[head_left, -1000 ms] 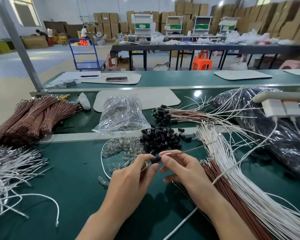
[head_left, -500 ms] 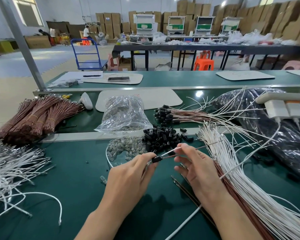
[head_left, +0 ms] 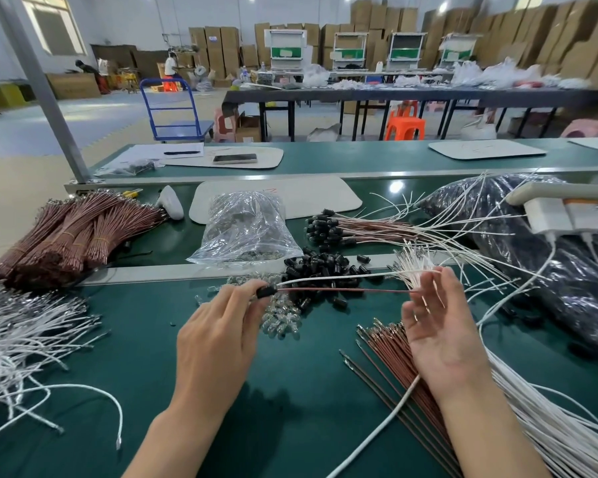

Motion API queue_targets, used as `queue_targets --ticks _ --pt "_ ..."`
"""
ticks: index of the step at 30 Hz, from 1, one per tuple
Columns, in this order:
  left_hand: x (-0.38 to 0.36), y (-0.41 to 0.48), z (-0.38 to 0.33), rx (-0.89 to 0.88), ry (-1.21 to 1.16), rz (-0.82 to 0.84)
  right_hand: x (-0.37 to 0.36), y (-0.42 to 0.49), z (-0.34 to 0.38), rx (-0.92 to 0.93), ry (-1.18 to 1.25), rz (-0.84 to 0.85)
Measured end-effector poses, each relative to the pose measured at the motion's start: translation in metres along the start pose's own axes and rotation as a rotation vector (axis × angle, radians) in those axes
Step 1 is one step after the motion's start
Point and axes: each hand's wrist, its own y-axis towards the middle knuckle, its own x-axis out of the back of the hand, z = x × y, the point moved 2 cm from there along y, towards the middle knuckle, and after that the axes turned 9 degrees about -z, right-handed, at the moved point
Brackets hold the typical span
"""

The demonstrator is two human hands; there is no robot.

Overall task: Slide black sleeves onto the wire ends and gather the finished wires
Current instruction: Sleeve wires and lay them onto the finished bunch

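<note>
Left hand [head_left: 221, 336] pinches one black sleeve [head_left: 266, 291] holding two wires [head_left: 325, 279]

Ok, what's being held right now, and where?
The left hand pinches the small black sleeve capping one end of a thin white and brown wire pair. The right hand grips nothing, fingers open by the far ends.

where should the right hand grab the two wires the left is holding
Pinch the free ends of the two wires, coming from the right: the left hand pinches the black sleeve end, and they stretch level toward the open right hand.
</note>
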Motion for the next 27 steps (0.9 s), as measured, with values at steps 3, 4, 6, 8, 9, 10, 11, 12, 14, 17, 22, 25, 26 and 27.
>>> queue_targets --ticks 3,4,6,8,9,10,11,12,14,17,22,25,26,27 --pt "0.001 0.002 0.001 -0.005 0.008 -0.012 0.001 0.002 0.003 0.016 0.032 -0.026" --pt "0.002 0.003 0.002 0.003 0.01 -0.018 0.002 0.003 0.005 0.021 0.047 -0.028" --pt "0.006 0.006 0.005 0.019 -0.001 -0.044 0.006 0.005 0.009 0.041 0.078 -0.027" --pt "0.012 0.013 0.011 0.015 -0.026 -0.107 0.009 0.005 0.012 0.064 0.112 -0.009" --pt "0.016 0.016 0.014 0.01 -0.029 -0.143 0.01 0.006 0.014 0.071 0.129 -0.003" --pt "0.019 0.02 0.017 0.009 -0.027 -0.174 0.011 0.006 0.015 0.078 0.14 -0.003" --pt "0.023 0.023 0.02 0.01 -0.017 -0.198 0.012 0.007 0.015 0.084 0.142 -0.007" --pt "0.025 0.026 0.022 0.014 -0.001 -0.213 0.012 0.007 0.016 0.089 0.14 -0.01" --pt "0.027 0.027 0.023 0.03 0.019 -0.208 0.011 0.008 0.017 0.098 0.151 -0.021" --pt "0.024 0.025 0.021 0.084 -0.01 -0.124 0.015 0.009 0.02 0.117 0.18 -0.029" --pt "0.019 0.02 0.021 0.209 0.013 -0.012 0.016 0.01 0.025 0.157 0.141 -0.051" --pt "0.012 0.015 0.023 0.362 -0.018 0.087 0.012 0.011 0.021 0.106 0.178 0.028" --pt "0.009 0.013 0.023 0.408 -0.062 0.102 0.01 0.01 0.019 0.075 0.182 0.07" --pt "0.006 0.011 0.021 0.468 -0.134 0.106 0.007 0.008 0.016 0.039 0.18 0.112"
